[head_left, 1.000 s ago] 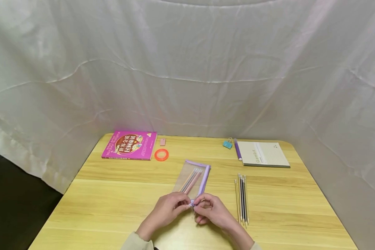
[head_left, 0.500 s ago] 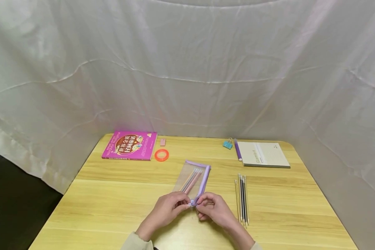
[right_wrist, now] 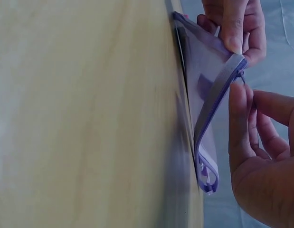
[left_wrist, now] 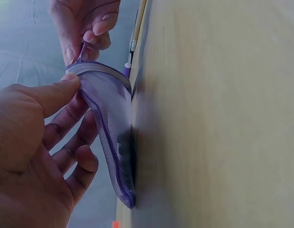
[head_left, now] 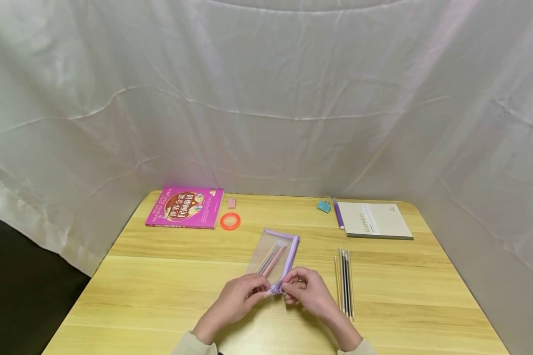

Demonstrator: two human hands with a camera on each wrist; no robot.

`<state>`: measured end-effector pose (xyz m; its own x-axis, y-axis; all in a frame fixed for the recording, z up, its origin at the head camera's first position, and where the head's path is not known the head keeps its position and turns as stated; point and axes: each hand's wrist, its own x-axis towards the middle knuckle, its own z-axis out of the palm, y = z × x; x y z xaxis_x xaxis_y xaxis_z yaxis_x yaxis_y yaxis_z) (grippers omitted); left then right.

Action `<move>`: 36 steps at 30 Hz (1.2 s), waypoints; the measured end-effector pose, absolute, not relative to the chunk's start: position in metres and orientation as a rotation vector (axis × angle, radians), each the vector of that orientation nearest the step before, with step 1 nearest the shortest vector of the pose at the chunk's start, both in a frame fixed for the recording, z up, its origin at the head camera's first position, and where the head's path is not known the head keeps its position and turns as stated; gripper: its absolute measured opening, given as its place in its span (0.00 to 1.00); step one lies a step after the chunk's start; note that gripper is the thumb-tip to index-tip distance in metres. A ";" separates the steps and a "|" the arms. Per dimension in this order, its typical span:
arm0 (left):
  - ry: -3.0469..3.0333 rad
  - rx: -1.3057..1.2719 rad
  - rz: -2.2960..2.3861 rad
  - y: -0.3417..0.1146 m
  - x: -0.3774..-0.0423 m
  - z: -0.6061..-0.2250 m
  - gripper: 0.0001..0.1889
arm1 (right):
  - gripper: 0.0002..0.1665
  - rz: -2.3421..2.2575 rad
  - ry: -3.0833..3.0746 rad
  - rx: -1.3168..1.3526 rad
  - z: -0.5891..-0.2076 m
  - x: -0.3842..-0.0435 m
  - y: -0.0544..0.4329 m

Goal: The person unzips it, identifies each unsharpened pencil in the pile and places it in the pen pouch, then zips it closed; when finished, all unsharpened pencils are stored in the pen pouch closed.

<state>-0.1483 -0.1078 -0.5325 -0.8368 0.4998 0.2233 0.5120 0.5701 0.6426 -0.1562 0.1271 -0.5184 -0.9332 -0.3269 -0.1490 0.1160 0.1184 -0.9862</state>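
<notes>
A see-through mesh pencil pouch (head_left: 291, 254) with a lilac zip edge lies mid-table in the head view. Several pencils (head_left: 273, 257) show through its mesh. My left hand (head_left: 242, 295) pinches the pouch's near corner between thumb and fingers, and the left wrist view shows that corner raised off the table. Just to the right, my right hand (head_left: 308, 292) pinches the zip pull (right_wrist: 241, 75) between thumb and index finger. The right wrist view shows the slider close to the pinched corner. Right of my right hand lie several more pencils (head_left: 346, 281), side by side.
At the back left are a pink book (head_left: 186, 207), a pink eraser (head_left: 232, 202) and an orange-red ring (head_left: 230, 221). A blue binder clip (head_left: 324, 206), a purple pen (head_left: 339, 214) and a notebook (head_left: 377, 220) sit at the back right. Grey curtains surround the wooden table (head_left: 160, 286).
My right hand has shifted slightly right and away from me, drawing the zip pull away from my left hand. The left hand keeps its pinch on the pouch corner.
</notes>
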 end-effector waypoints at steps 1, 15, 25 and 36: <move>-2.768 -0.893 -1.142 -0.108 -0.148 -0.533 0.02 | 0.10 -1.879 2.068 -0.215 -0.518 -0.156 0.128; -2.756 -0.903 -1.118 -0.107 -0.148 -0.533 0.05 | 0.08 -1.827 2.145 -0.276 -0.518 -0.161 0.131; -2.718 -0.892 -1.027 -0.107 -0.148 -0.532 0.02 | 0.06 -1.779 2.200 -0.298 -0.516 -0.163 0.130; -2.601 -0.879 -0.968 -0.108 -0.142 -0.525 0.03 | 0.07 -1.808 2.183 -0.231 -0.511 -0.171 0.137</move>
<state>-0.1419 -0.1083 -0.5250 -0.7938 0.4563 0.4021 0.6081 0.6020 0.5175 -0.1705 0.1368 -0.5114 -0.9430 -0.3087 -0.1240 0.0644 0.1962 -0.9785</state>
